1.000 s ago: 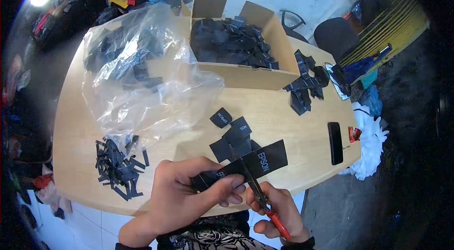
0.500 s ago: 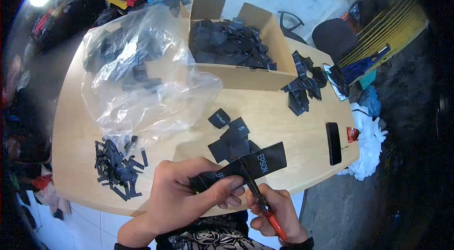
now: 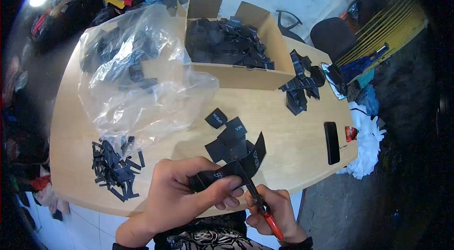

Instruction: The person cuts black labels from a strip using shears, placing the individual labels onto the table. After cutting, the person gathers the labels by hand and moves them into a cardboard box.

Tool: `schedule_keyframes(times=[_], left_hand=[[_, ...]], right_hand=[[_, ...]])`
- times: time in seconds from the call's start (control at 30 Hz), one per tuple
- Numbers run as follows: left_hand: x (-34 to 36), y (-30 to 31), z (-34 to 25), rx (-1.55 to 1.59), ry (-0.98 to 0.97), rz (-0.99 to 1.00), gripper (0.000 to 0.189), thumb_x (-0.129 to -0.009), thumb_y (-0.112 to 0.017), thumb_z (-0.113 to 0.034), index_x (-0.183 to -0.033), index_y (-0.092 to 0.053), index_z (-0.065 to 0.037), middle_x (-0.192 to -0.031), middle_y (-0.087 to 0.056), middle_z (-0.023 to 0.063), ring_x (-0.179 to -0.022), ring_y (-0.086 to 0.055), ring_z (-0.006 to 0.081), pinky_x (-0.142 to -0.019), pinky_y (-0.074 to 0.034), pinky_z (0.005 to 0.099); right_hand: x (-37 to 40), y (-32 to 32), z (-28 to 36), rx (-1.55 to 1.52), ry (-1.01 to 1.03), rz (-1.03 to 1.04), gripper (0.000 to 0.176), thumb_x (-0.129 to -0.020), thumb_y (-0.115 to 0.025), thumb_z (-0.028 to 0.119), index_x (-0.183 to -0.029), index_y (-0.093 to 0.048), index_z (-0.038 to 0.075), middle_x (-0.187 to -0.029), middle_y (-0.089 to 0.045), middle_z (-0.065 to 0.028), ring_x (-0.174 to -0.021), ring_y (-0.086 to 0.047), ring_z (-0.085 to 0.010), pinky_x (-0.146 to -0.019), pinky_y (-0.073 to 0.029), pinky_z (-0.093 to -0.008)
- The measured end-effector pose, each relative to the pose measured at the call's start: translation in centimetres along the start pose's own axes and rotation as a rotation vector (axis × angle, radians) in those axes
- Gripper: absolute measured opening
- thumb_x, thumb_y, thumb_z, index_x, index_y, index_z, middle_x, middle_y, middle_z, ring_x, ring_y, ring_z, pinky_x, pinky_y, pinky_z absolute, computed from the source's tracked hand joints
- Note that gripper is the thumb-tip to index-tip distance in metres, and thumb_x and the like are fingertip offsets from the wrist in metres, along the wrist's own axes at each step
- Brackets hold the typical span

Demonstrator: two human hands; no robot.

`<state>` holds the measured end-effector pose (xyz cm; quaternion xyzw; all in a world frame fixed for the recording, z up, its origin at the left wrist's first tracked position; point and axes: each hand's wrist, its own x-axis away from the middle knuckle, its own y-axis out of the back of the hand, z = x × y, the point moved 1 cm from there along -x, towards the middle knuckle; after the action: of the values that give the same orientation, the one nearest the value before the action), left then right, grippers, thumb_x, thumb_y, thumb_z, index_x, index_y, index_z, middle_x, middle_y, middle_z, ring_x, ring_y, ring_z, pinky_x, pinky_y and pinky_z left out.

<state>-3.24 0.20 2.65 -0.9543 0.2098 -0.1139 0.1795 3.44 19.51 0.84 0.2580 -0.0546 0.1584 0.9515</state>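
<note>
My left hand [image 3: 182, 191] pinches a black label strip [image 3: 231, 168] printed with white EPSON lettering between thumb and fingers. In my right hand [image 3: 281, 210] is a pair of scissors [image 3: 271, 225] with red on the handle. Their dark blades lie across the strip, just right of my left thumb. Beyond the blades the strip's free end curls upward. Several black label pieces [image 3: 233, 129] lie on the table just past my hands, partly covered by the strip. A single EPSON label piece [image 3: 216, 118] rests apart, behind them.
An open cardboard box [image 3: 241, 76] full of black pieces stands at the back. Left of it spreads a clear plastic bag [image 3: 142, 105] with black pieces inside. Narrow black scraps [image 3: 113, 169] are heaped at the left. Black strips [image 3: 302, 82] and a phone [image 3: 332, 143] lie at the right.
The strip's free end has folded up and bent inward from lying out flat to the right. Both hands stay in nearly the same place; the whole view has shifted slightly.
</note>
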Motion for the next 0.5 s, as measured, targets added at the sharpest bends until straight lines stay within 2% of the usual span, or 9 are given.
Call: schedule_keyframes(times=[0.33, 0.5], left_hand=[[-0.14, 0.19, 0.25, 0.004, -0.001, 0.017, 0.012, -0.081, -0.062, -0.001, -0.087, -0.061, 0.009, -0.074, -0.066, 0.0124, -0.066, -0.063, 0.0120, -0.059, -0.054, 0.0227], [-0.75, 0.31, 0.72, 0.040, 0.064, 0.039, 0.014, -0.083, -0.061, -0.005, -0.090, -0.061, 0.007, -0.076, -0.065, 0.0102, -0.065, -0.062, 0.0106, -0.059, -0.053, 0.0229]], right_hand=[[-0.04, -0.18, -0.04, 0.038, 0.041, -0.040, 0.044, -0.068, -0.078, 0.022, -0.096, -0.051, 0.001, -0.058, -0.050, -0.0040, -0.047, -0.051, -0.0150, -0.047, -0.041, -0.0255], [-0.12, -0.43, -0.34, 0.048, 0.045, -0.076, 0.041, -0.069, -0.076, 0.022, -0.094, -0.053, 0.000, -0.056, -0.050, -0.0045, -0.046, -0.051, -0.0161, -0.046, -0.042, -0.0263]])
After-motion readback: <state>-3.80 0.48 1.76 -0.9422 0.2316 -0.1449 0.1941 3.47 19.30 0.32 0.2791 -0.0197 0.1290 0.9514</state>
